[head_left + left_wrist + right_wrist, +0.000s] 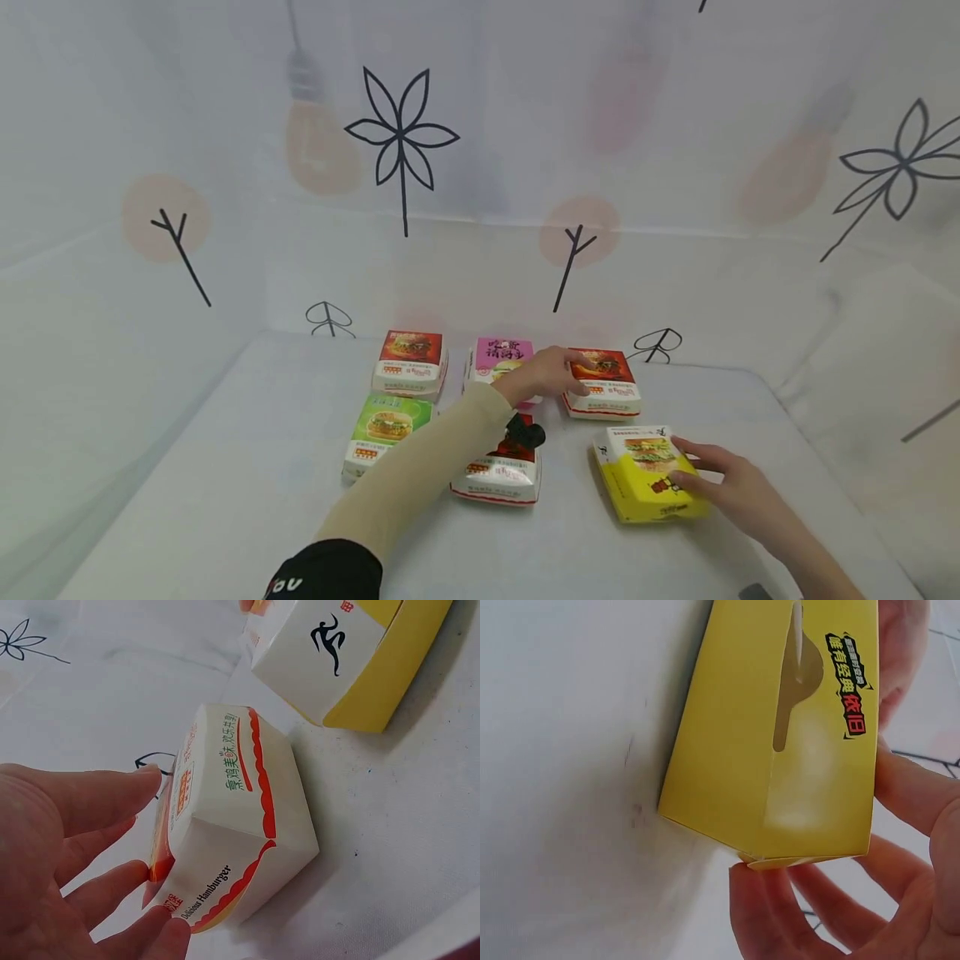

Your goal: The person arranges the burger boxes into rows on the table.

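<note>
My left hand (546,372) reaches across to a red and white hamburger box (604,400) at the back right. In the left wrist view, its fingers (112,896) lie loosely bent at the box's near side, with the thumb by the top edge. My right hand (738,492) holds a yellow and white burger box (648,479) at its right side. Seen from the right wrist, the thumb is at the top edge of this yellow box (817,787) and the fingertips (754,900) bend against its end.
Farther left are a second red and white box (410,367), a pink box (504,352), a green box (386,425) and a dark red and white box (497,482). My left sleeve (420,462) crosses over some of them. A white patterned cloth (480,167) hangs behind the white table (225,467).
</note>
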The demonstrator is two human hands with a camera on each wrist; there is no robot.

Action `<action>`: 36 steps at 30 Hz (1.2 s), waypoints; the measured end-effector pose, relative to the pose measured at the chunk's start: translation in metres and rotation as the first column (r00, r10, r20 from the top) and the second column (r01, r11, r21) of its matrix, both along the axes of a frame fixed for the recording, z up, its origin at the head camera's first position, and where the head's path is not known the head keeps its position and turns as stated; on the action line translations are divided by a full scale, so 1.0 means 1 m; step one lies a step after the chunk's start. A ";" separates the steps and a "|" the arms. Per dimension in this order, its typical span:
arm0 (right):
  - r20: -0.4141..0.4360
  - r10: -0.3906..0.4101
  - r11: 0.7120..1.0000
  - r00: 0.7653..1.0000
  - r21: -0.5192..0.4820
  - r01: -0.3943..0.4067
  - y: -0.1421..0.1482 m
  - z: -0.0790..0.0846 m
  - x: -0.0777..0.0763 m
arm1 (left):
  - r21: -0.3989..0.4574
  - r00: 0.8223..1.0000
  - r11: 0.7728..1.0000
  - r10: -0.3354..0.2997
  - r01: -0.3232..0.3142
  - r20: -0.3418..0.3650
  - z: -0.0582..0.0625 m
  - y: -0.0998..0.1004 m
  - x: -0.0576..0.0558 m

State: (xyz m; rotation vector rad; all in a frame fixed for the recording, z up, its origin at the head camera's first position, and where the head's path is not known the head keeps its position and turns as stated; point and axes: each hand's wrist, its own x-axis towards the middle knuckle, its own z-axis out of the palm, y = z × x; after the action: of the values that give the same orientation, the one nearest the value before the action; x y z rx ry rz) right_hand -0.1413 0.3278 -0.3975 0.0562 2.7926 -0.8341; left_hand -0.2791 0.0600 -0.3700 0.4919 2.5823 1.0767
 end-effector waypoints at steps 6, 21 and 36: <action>-0.033 -0.023 1.000 0.999 -0.021 0.022 -0.018 0.003 0.004 | 0.028 1.000 0.999 0.024 -0.025 0.013 0.000 0.000 -0.001; -0.091 -0.061 0.996 0.994 -0.069 0.054 -0.037 -0.006 0.014 | 0.060 1.000 0.998 0.018 -0.016 -0.024 0.007 0.000 0.007; -0.153 -0.057 0.997 0.987 -0.053 0.049 -0.035 0.007 0.012 | 0.149 0.982 0.978 -0.123 0.144 -0.141 0.019 -0.014 0.037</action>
State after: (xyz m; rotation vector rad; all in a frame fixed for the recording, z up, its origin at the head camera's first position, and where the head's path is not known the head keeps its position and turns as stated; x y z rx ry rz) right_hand -0.1289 0.2932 -0.3906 0.0603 2.9246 -0.9579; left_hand -0.2417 0.0462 -0.3509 0.7876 2.5418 1.2461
